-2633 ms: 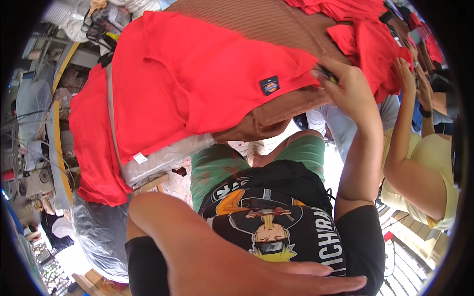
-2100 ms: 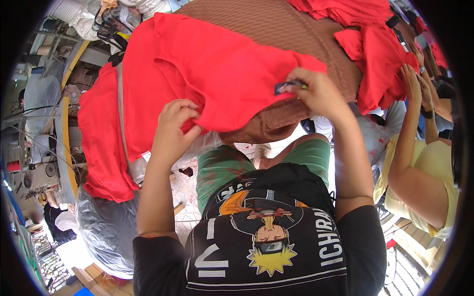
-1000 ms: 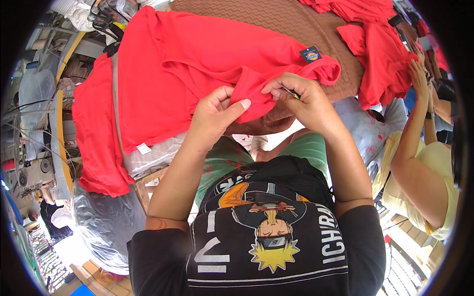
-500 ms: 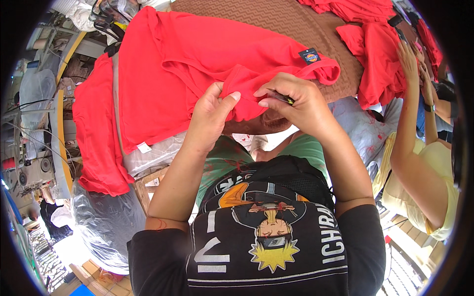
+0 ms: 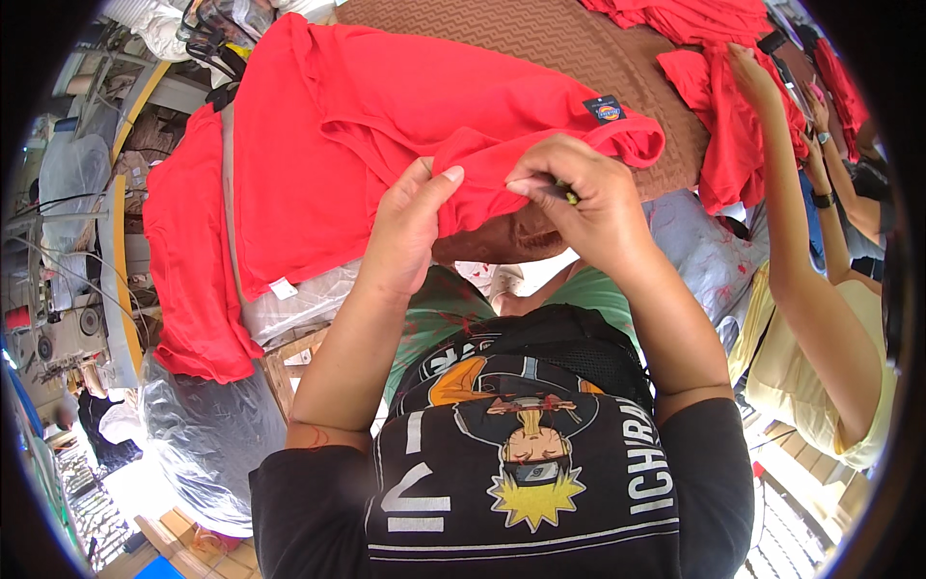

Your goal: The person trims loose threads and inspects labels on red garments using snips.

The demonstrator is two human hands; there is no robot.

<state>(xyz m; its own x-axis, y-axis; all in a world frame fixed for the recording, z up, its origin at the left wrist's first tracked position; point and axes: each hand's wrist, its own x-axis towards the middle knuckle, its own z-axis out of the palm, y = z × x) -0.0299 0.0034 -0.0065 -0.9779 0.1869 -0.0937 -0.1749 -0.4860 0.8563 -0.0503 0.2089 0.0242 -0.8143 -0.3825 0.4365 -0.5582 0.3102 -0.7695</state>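
- Left hand [image 5: 410, 222]: fingers clamped on an edge of the red shirt [image 5: 405, 87], at the near side of the brown-draped bench [image 5: 540, 34], probably keeping it taut.
- Right hand [image 5: 590, 198]: fingers closed around a small dark tool [image 5: 557, 192]; cannot tell whether they pinch cloth too.
- Red shirt: spread over the bench's left, likely for support.
- Co-worker's hand [image 5: 748, 72]: on red cloth [image 5: 725, 145] at the bench's right.

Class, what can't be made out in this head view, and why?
Small dark item, its kind: head view, mostly hidden by right hand's fingers.
Red garment, held part: head view, covered by left hand's fingers.
Far red cloth: head view, cut off by upper edge.
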